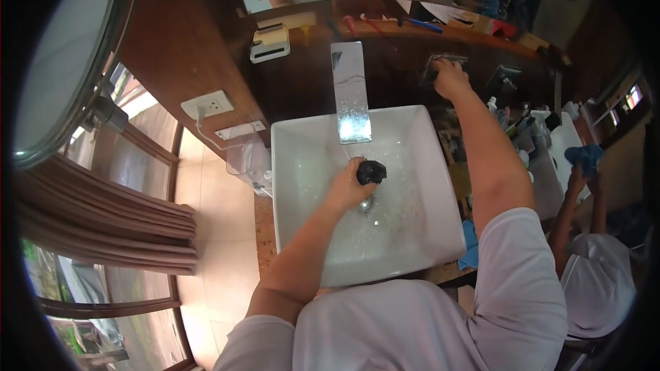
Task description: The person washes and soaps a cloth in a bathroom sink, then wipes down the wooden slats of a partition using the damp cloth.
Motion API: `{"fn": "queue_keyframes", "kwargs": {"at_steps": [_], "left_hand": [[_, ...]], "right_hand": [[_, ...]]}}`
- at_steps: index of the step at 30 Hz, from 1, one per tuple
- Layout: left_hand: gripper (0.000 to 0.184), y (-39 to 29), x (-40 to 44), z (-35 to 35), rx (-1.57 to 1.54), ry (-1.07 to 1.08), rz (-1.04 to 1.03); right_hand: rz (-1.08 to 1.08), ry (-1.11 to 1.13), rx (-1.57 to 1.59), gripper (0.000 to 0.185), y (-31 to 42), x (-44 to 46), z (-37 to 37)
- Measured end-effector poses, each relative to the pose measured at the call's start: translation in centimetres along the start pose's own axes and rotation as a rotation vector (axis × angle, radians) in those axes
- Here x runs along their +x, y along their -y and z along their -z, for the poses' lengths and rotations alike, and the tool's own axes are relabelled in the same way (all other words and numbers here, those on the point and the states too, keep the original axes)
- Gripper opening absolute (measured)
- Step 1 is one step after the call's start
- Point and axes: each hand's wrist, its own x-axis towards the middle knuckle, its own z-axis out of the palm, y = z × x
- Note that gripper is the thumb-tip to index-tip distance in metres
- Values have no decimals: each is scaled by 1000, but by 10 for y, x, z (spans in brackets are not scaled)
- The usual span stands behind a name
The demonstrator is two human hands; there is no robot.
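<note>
Over the white basin (440, 213), my left hand (349, 185) is closed around a small black, crumpled thing (372, 172) whose kind I cannot make out. It sits just below the lip of the flat metal spout (351, 89), above the drain (366, 204). My right hand (450, 79) reaches to the dark wooden back panel, its fingers closed on a square metal tap handle (434, 67), mostly covered by them. A second square tap handle (507, 77) is to its right. Shallow water or wetness shows on the basin floor.
A wall socket (208, 105) with a plug and a clear plastic box (249, 165) are left of the basin. Bottles and small items (512, 124) crowd the right counter, near a blue cloth (469, 244). At far right, a co-worker (598, 275) holds another blue cloth (584, 158).
</note>
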Motion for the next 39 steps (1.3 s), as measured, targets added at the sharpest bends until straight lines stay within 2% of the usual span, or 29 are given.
{"fn": "queue_keyframes", "kwargs": {"at_steps": [3,6,9,12,15,17,19,20,21,22,24,27,28,31,33,37,39], "left_hand": [[56,-1,-1,0,-71,47,57],[53,7,1,-5,-133,-18,18],[52,4,2,-1,-215,-76,68],[52,3,4,-1,-306,-148,96],[56,-1,4,3,-183,-224,26],[55,-11,1,10,-156,-168,39],[54,-21,2,20,-162,-60,101],[54,-25,2,26,-180,17,161],[53,-25,0,28,-198,99,229],[51,-24,-3,28,-326,104,223],[45,-24,-5,26,-581,108,200],[40,-23,-7,21,-596,-16,-96],[36,-27,-10,22,-657,34,-64],[26,-35,-15,30,-847,163,-18],[23,-34,-17,30,-993,243,-43],[15,-26,-7,40,-852,453,-31],[14,-26,-8,39,-792,475,-92]], "right_hand": [[20,37,111,38,-14,9,-9],[58,6,197,37,-17,4,-7],[56,-59,313,26,-24,17,-15],[46,-283,378,21,-29,19,-25],[-88,-509,694,18,-16,18,-34],[-350,-314,1558,13,27,-27,-16],[-250,-73,1952,12,55,-82,-34],[-306,118,1883,17,69,-107,-56],[-415,416,1840,29,87,-136,-61],[-389,641,1800,44,97,-157,-73],[-168,887,1696,82,112,-186,-84],[-182,1140,1975,94,120,-205,-73],[-196,1176,1963,102,125,-209,-75],[-54,1435,2073,96,127,-214,-71],[4,1491,2071,94,126,-213,-84],[174,1520,2124,78,130,-218,-85],[62,1492,2074,62,130,-221,-91]]}}
